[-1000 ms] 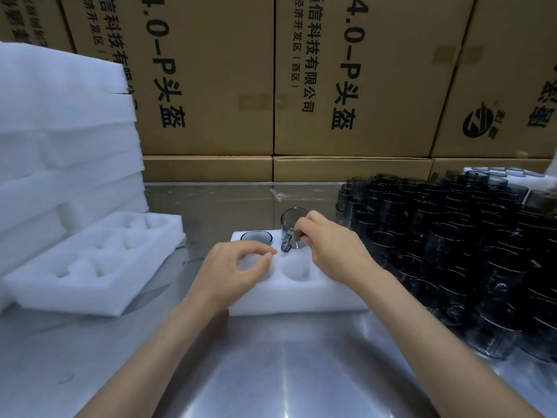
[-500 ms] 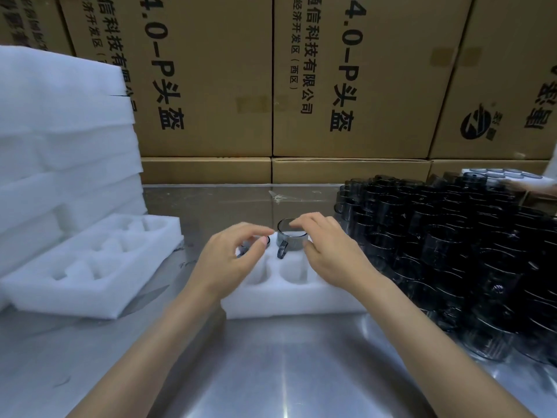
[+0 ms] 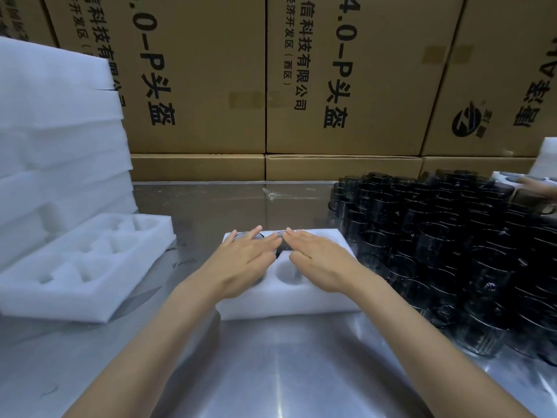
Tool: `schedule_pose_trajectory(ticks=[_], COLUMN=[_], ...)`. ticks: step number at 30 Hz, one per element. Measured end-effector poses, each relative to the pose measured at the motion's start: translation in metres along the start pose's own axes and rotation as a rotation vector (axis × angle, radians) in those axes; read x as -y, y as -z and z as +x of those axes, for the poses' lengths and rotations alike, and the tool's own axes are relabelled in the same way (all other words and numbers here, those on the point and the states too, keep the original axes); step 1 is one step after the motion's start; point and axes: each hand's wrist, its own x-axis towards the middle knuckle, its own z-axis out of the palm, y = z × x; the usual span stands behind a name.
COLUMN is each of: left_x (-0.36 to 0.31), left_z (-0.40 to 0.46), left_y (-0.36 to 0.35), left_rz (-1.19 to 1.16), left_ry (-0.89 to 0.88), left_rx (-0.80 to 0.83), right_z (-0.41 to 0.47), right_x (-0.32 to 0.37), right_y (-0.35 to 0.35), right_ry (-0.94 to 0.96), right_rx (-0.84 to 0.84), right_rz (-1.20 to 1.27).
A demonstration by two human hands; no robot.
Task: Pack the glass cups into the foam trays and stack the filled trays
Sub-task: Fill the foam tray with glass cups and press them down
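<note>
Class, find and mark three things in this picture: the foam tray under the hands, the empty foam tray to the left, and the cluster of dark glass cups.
foam tray under the hands [image 3: 301,303], head view, on its near front wall.
empty foam tray [image 3: 99,292], head view, on its near rim.
dark glass cups [image 3: 437,236], head view, on a cup mid-cluster.

This looks like a packing room in a factory or warehouse. A shiny metal worktop fills the middle. Behind the worktop, big brown boxes with black printed letters stand stacked like a wall. On the worktop's right side sits a big crowd of dark glass cups, far more than a home would have. On its left side white foam trays are piled high.
</note>
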Motion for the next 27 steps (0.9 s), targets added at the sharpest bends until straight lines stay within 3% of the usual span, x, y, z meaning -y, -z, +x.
schedule_pose_trajectory(ticks=[3, 7, 10, 13, 17, 20, 27], left_x=[0.002, 0.001, 0.002, 0.003, 0.001, 0.001, 0.000], left_z=[-0.001, -0.005, -0.009, -0.008, -0.007, -0.006, -0.007], left_y=[-0.004, -0.007, -0.007, -0.008, -0.008, -0.009, -0.008], left_rz=[-0.053, -0.162, -0.333, -0.364, -0.372, -0.370, -0.386], left_ry=[0.007, -0.029, -0.042, 0.013, 0.042, 0.053, 0.047], left_rx=[-0.032, -0.189, -0.320, -0.319, -0.326, -0.331, -0.334], right_z=[-0.002, -0.009, -0.016, -0.025, -0.033, -0.035, -0.037], right_x=[0.002, 0.006, 0.000, -0.013, -0.029, -0.036, -0.045], right_y=[-0.001, 0.000, 0.008, 0.024, 0.040, 0.043, 0.045], right_ry=[-0.004, -0.117, -0.293, -0.554, -0.793, -0.816, -0.851], right_rx=[-0.051, -0.438, -0.579, -0.594, -0.462, -0.440, -0.572], right_rz=[0.000, -0.134, -0.350, -0.417, -0.417, -0.436, -0.438])
